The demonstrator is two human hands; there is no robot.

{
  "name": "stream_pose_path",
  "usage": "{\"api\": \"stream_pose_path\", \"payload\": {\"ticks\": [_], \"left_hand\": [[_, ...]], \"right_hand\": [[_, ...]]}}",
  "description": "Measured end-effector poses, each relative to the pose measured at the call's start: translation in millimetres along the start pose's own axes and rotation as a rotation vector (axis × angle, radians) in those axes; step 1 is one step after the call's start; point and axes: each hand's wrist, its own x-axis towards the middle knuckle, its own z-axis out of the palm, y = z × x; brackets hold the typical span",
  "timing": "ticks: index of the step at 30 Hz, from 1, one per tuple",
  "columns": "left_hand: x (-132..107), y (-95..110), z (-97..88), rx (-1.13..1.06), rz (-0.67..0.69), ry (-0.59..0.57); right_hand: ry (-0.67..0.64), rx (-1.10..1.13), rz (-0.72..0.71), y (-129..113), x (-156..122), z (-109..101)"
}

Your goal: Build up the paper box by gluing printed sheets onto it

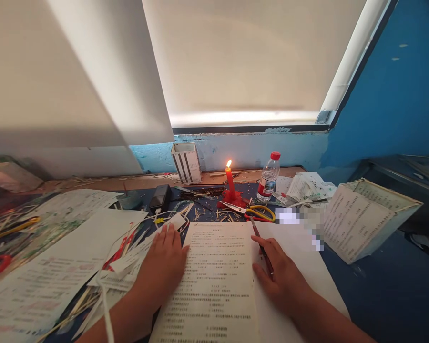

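Note:
A printed sheet of paper [214,281] lies in front of me on the dark desk. My left hand [163,264] rests flat on the sheet's left edge, fingers stretched out. My right hand [279,276] lies at the sheet's right edge, its fingers closed around a thin dark red pen [258,238] that points away from me along the edge. Under the sheet, to the right, lies a blank white sheet [300,267].
A lit red candle [230,183] stands at the desk's middle back, scissors with yellow handles [252,211] just before it. A plastic bottle [268,177], a paper box [364,216], a small striped box [186,163], a black charger [160,198] and scattered papers and strips [50,267] surround me.

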Motion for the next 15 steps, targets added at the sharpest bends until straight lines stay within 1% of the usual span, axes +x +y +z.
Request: {"api": "stream_pose_path", "payload": {"ticks": [1, 2, 3, 5, 7, 8, 9, 11, 13, 15], "left_hand": [[2.9, 2.6, -2.6, 0.006, 0.008, 0.0], [4.7, 11.0, -5.3, -0.001, 0.041, -0.016], [5.6, 24.0, -7.9, -0.022, 0.089, -0.043], [7.3, 56.2, -11.7, -0.085, 0.23, -0.116], [12.7, 84.2, -14.6, -0.179, 0.445, -0.257], [17.4, 93.3, -15.9, -0.199, 0.479, -0.291], [23.4, 98.6, -17.2, -0.218, 0.495, -0.313], [37.3, 99.4, -19.3, -0.245, 0.496, -0.336], [50.3, 92.9, -19.1, -0.267, 0.475, -0.34], [59.4, 85.7, -15.9, -0.284, 0.441, -0.324]], "right_hand": [[0.007, 0.014, -0.011, -0.6, -0.4, -0.5], [0.017, 0.031, -0.029, -1.3, -0.8, -0.9], [0.024, 0.047, -0.051, -1.8, -1.3, -1.3], [0.037, 0.076, -0.085, -2.3, -2.9, -1.8], [0.047, 0.098, -0.1, -2.3, -5.5, -2.5], [0.046, 0.11, -0.102, -2.4, -7.0, -3.1], [0.04, 0.12, -0.102, -2.9, -8.3, -4.0], [0.035, 0.128, -0.113, -5.3, -9.3, -7.1], [0.059, 0.11, -0.128, -10.6, -6.1, -11.9], [0.119, 0.087, -0.147, -17.8, 2.8, -16.9]]}}
